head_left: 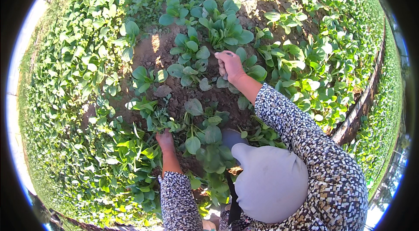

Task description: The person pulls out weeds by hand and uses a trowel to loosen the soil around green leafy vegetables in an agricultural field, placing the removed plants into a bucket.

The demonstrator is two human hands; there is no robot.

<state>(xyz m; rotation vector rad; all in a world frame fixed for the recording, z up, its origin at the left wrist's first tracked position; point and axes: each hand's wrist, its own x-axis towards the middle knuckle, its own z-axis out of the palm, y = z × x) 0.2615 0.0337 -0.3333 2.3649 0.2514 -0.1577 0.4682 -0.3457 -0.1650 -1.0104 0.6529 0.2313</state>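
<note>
sprigs (160,121) gripped in left hand (165,141); right hand (231,66) curled closed beside broad-leaved plant (228,32), cannot tell if holding anything.

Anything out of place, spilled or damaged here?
Oddest is the large, smooth, rounded pale-grey shape at lower right, plain against the black, white and tan patterned clothing and hiding part of the scene; I can't tell what it is. No spill shows. Damage to the broad-leaved green plants is too fine to judge.

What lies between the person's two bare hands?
Between the left hand and right hand, the head view shows dark brown soil and round-leaved green plants.
</note>
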